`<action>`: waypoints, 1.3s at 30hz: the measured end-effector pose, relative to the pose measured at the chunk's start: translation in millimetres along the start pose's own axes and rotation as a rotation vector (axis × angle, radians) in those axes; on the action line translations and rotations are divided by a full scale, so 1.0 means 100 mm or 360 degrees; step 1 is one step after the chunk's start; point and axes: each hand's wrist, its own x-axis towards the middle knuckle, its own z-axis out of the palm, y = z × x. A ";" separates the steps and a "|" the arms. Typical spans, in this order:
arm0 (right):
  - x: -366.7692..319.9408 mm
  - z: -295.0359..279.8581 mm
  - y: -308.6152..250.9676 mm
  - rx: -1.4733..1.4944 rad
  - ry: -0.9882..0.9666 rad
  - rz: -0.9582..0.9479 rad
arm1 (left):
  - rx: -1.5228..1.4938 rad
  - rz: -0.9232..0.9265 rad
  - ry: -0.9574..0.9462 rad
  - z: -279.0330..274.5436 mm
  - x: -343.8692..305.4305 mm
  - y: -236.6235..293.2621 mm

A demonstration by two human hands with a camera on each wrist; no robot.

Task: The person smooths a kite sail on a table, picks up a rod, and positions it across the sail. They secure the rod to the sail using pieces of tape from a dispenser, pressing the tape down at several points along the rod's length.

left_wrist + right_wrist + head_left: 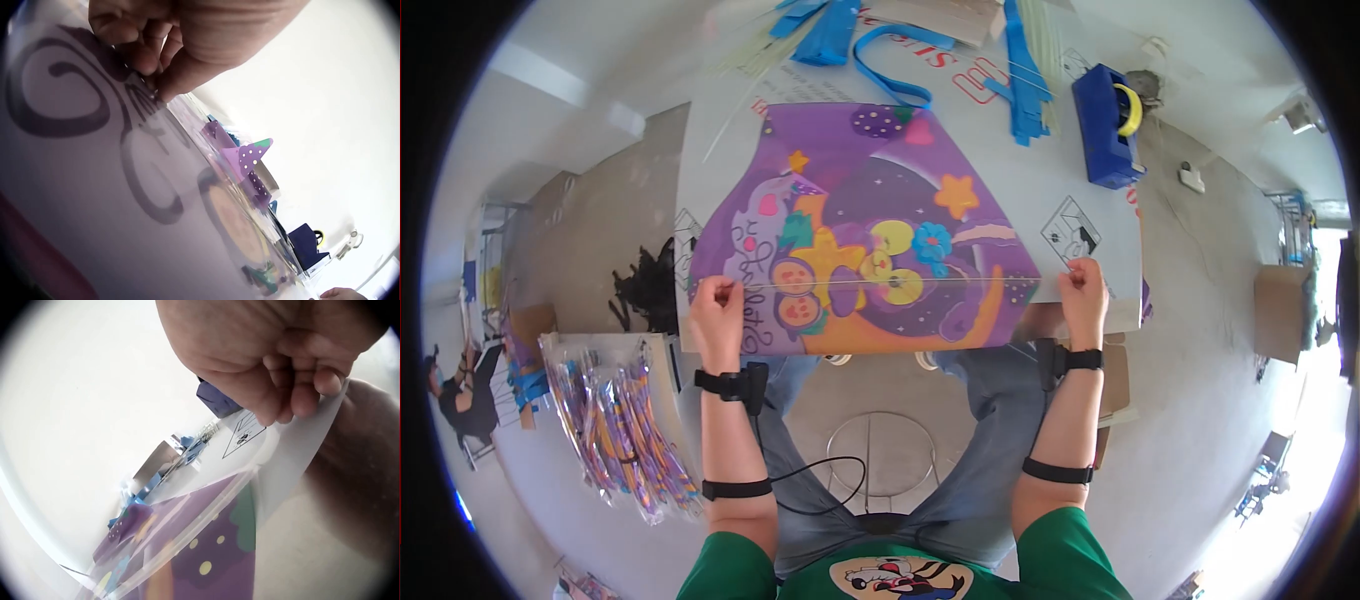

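Observation:
A purple printed sheet [870, 220] with cartoon figures, stars and a blue flower lies over a white board with red print. Across its lower part runs a thin translucent strip [830, 284], stretched between both hands. My left hand [718, 312] pinches the strip's left end with thumb and fingers at the sheet's left edge. Just past the right edge, my right hand [1084, 295] pinches the other end between thumb and fingertips. The right wrist view has the strip [194, 540] bowing over the sheet's dotted corner. Curled fingers hide the strip's very ends.
A blue tape dispenser [1105, 130] with a yellow roll stands at the board's back right. Blue bands [1025, 80] and bundles of pale thin strips [1055, 55] lie along the far side. Plastic-bagged colourful items [620, 420] are at the left. The white board [1090, 210] overhangs my legs.

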 end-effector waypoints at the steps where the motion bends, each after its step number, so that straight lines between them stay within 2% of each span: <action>1: 0.00 0.00 0.01 0.0023 0.0006 0.0001 | -0.0009 -0.0007 -0.0013 0.00 0.00 0.02; 14: 0.01 -0.01 -0.02 0.0014 -0.0026 0.0051 | 0.0147 0.0066 0.0012 -0.01 -0.01 0.08; 17: 0.01 -0.02 -0.04 0.0008 -0.0027 0.0027 | 0.0102 -0.0008 -0.0009 -0.03 0.00 0.12; 21: 0.02 -0.02 -0.04 -0.0033 -0.0035 0.0053 | 0.0073 0.0038 0.0007 0.00 0.02 -0.04; 29: 0.04 0.00 0.04 -0.0076 0.0000 0.0002 | -0.0102 -0.0148 0.0014 -0.04 0.03 -0.07; 30: 0.04 0.01 0.05 -0.0045 -0.0009 0.0011 | -0.0103 -0.0134 0.0019 -0.06 0.02 -0.04; 32: 0.05 0.03 0.07 -0.0012 0.0001 0.0024 | 0.0162 0.0379 0.0197 -0.10 -0.05 0.10; 33: 0.05 0.04 0.09 -0.0018 0.0009 -0.0012 | 0.0177 0.0411 -0.0059 -0.13 -0.12 0.18; 34: 0.04 0.03 0.08 -0.0027 0.0017 -0.0049 | 0.0165 0.0428 -0.0066 -0.09 -0.20 0.26; 36: 0.02 0.01 0.01 -0.0017 0.0045 -0.0056 | 0.0458 0.0787 -0.0324 0.01 -0.34 0.44; 37: 0.01 0.02 0.00 -0.0024 0.0034 -0.0030 | 0.0456 0.0802 -0.0323 0.04 -0.40 0.45; 39: 0.02 0.03 0.00 -0.0032 0.0014 -0.0010 | 0.0599 0.0692 -0.0593 0.15 -0.48 0.38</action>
